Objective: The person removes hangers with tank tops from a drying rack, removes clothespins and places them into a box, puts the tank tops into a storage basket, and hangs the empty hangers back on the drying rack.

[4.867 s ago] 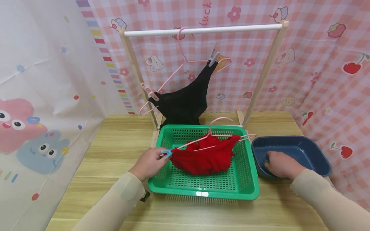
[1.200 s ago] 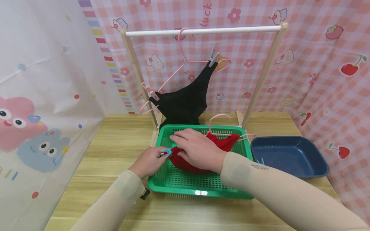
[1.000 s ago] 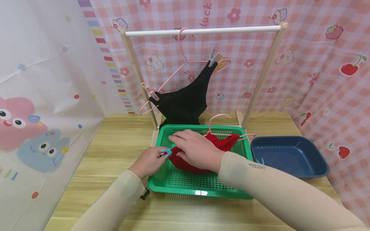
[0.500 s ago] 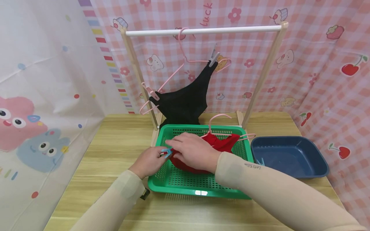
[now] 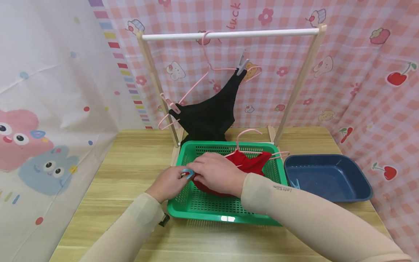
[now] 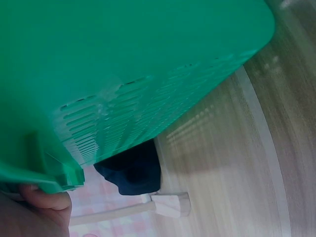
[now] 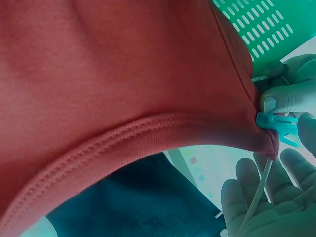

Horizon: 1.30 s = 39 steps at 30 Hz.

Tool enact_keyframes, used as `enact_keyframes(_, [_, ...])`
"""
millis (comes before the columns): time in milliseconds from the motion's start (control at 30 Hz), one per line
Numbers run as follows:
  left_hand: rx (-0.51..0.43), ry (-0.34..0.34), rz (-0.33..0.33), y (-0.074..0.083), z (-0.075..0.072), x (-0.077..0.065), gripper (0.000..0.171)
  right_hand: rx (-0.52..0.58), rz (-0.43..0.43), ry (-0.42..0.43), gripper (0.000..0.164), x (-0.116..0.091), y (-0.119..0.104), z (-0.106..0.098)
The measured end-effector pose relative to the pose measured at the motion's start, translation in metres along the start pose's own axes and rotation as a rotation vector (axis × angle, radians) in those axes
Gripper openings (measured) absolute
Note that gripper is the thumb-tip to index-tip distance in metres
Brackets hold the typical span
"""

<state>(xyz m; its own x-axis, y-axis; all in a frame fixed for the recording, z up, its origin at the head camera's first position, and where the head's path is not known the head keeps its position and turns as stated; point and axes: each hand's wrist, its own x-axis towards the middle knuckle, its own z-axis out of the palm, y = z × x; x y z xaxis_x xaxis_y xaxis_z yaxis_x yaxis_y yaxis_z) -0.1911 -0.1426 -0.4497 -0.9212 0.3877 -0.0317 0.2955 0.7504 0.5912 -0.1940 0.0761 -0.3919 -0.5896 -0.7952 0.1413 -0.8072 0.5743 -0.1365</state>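
A red tank top point(image 5: 252, 163) lies on a pink hanger point(image 5: 247, 131) inside the green basket point(image 5: 178, 213). At the basket's left rim my left hand point(image 5: 168, 183) pinches the garment's strap with the hanger end. A light-blue clothespin point(image 7: 274, 122) bites the strap right beside my left thumb. My right hand point(image 5: 217, 174) reaches across the basket, its fingertips at this clothespin in the head view. In the right wrist view its fingers point(image 7: 274, 182) extend straight behind the hanger arm, the thumb close to the clothespin handles. The left wrist view shows mostly the basket's outer wall point(image 6: 138, 54).
Behind the basket stands a wooden rack with a white bar point(image 5: 262, 34). A black tank top point(image 5: 209, 116) hangs there, clipped to a pink hanger. To the right is a blue basin point(image 5: 330, 178) with another blue clothespin point(image 5: 295, 184) inside.
My right hand has left the blue basin and come over the red tank top, then edged left until its fingertips reach the clothespin. The left hand has kept its place at the basket rim.
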Motion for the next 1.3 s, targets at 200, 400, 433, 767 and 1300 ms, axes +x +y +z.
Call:
enact_keyframes(200, [0.005,0.003,-0.005,0.000,0.000,0.000,0.023,-0.022,0.003,-0.011,0.049,0.001,-0.002,0.001])
enact_keyframes(400, [0.009,0.006,0.001,-0.001,0.000,0.001,0.022,-0.028,0.008,-0.013,0.049,0.002,-0.002,0.002])
enact_keyframes(433, [0.011,0.008,0.003,-0.001,0.000,0.000,0.022,-0.026,0.009,-0.016,0.050,0.003,-0.002,0.001])
enact_keyframes(767, [0.021,0.007,0.006,-0.002,0.000,0.000,0.031,0.002,0.019,-0.057,0.049,0.008,-0.008,0.002])
enact_keyframes(1300, [0.001,-0.011,-0.026,-0.003,-0.001,0.002,0.023,-0.010,0.012,-0.080,0.056,0.014,-0.010,0.005])
